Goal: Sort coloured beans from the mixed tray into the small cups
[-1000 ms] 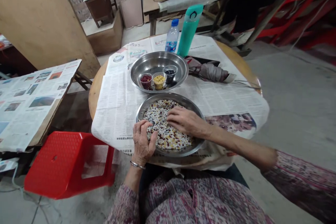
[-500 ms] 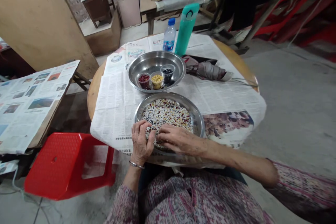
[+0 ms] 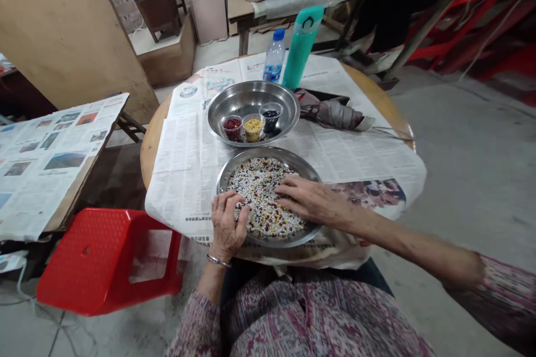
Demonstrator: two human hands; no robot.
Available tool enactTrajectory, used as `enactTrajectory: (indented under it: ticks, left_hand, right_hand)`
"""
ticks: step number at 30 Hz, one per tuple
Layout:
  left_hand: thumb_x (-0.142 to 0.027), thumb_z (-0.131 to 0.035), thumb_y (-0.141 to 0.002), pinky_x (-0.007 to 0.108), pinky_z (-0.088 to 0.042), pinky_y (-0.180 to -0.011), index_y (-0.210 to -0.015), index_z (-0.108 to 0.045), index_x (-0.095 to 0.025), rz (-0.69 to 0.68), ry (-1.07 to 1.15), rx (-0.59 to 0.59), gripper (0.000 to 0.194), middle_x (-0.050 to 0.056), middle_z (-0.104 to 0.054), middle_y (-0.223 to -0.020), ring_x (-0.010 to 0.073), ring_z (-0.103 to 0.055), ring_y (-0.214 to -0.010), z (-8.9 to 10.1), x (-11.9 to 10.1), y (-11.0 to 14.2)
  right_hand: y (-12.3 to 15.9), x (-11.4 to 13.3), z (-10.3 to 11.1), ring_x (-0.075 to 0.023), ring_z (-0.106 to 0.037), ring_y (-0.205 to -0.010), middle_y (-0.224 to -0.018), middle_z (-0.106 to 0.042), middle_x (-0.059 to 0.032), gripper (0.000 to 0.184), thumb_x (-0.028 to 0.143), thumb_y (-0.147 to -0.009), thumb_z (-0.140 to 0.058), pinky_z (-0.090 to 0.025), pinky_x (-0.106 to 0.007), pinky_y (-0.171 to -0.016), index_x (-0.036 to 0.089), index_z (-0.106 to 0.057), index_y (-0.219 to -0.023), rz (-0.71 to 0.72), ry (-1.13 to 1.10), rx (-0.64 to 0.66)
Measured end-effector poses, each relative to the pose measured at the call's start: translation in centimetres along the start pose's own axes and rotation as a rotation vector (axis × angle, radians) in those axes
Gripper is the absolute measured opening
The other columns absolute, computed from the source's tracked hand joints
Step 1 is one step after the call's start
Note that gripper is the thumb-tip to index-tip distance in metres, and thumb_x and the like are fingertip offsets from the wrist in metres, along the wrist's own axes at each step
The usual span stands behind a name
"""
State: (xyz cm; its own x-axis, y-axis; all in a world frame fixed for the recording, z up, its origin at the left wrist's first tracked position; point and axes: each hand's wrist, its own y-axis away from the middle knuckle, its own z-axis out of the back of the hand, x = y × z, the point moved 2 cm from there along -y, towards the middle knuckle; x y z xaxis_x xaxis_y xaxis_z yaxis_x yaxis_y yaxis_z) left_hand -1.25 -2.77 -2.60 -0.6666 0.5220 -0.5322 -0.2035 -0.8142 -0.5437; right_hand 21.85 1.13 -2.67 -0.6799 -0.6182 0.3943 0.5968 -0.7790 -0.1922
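Observation:
A steel tray (image 3: 229, 174) in front of me holds a flat layer of mixed beans (image 3: 259, 189), white, red, yellow and black. My left hand (image 3: 225, 224) rests on the tray's near left rim, fingers curled over the beans. My right hand (image 3: 310, 198) lies palm down on the right side of the beans, fingers stretched toward the middle. Behind it a second steel tray (image 3: 243, 99) carries three small cups: red beans (image 3: 232, 126), yellow beans (image 3: 253, 127) and black beans (image 3: 271, 117).
Newspaper (image 3: 188, 150) covers the round wooden table. A water bottle (image 3: 274, 58), a teal flask (image 3: 302, 46) and a folded umbrella (image 3: 335, 114) lie at the back. A red plastic stool (image 3: 104, 259) stands to my left, beside another paper-covered table (image 3: 46, 150).
My right hand swept from the tray's right side to the near left by my left hand, then moved back to the right side. The left hand stayed on the rim.

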Motion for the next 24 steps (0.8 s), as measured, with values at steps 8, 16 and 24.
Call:
enactTrajectory:
  ticks: [8, 16, 24]
  left_hand:
    - [-0.024, -0.047, -0.098, 0.04, -0.044, -0.095, -0.102, -0.058, -0.019, 0.003, 0.001, -0.001, 0.013, 0.008, -0.061, -0.105, 0.0216, -0.056, -0.104, -0.1, 0.0, 0.1]
    - [-0.027, -0.045, -0.099, 0.041, -0.045, -0.096, -0.105, -0.057, -0.02, 0.01, -0.017, -0.015, 0.016, 0.009, -0.06, -0.108, 0.0223, -0.057, -0.105, 0.0, 0.1, 0.2]
    - [-0.028, -0.044, -0.099, 0.041, -0.045, -0.096, -0.105, -0.057, -0.02, 0.004, -0.008, -0.011, 0.017, 0.01, -0.06, -0.107, 0.0226, -0.057, -0.105, -0.1, 0.2, 0.2]
  right_hand:
    - [-1.3, 4.7, -2.8, -0.0183, -0.059, -0.091, -0.102, -0.06, -0.0081, 0.025, 0.013, -0.088, -0.055, -0.051, -0.033, -0.081, 0.017, -0.062, -0.112, 0.156, -0.282, 0.112]
    - [-7.0, 2.3, -3.3, -0.0181, -0.056, -0.09, -0.095, -0.06, -0.0076, 0.025, 0.007, -0.09, -0.047, -0.049, -0.031, -0.08, 0.018, -0.067, -0.1, 0.137, -0.064, -0.055]
    - [-7.2, -1.0, -0.9, -0.0266, -0.052, -0.105, -0.107, -0.065, -0.011, 0.028, 0.022, -0.094, -0.046, -0.049, -0.039, -0.087, 0.021, -0.07, -0.11, -0.171, 0.169, -0.205]
